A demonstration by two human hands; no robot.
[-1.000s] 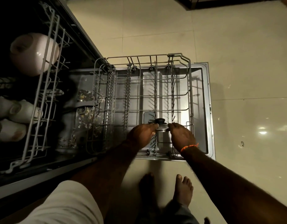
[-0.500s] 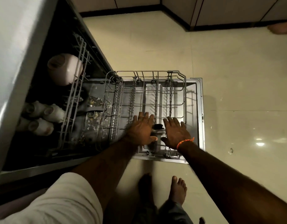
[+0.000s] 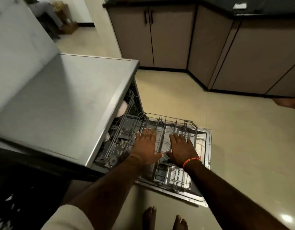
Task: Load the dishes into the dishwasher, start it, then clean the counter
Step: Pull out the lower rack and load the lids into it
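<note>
The dishwasher [image 3: 63,103] stands open at my left, its door [image 3: 207,146] flat on the floor. The wire lower rack [image 3: 191,127] is pulled out over the door. My left hand [image 3: 146,146] and my right hand [image 3: 181,150] hover flat over the rack, fingers straight, holding nothing. Between and under the two hands sits a steel lid with a black knob [image 3: 166,161], mostly hidden. A white bowl [image 3: 122,108] shows in the upper rack inside the machine.
Brown cabinets [image 3: 168,39] under a dark counter [image 3: 259,10] line the far wall. Cream floor tiles [image 3: 243,146] lie to the right of the door. Another person's foot [image 3: 286,102] is at the right edge. My bare feet [image 3: 165,218] stand at the door's near edge.
Both hands let go of the lid in the lower rack and spread flat above it. The view rose, bringing the dishwasher's top and the far cabinets into sight.
</note>
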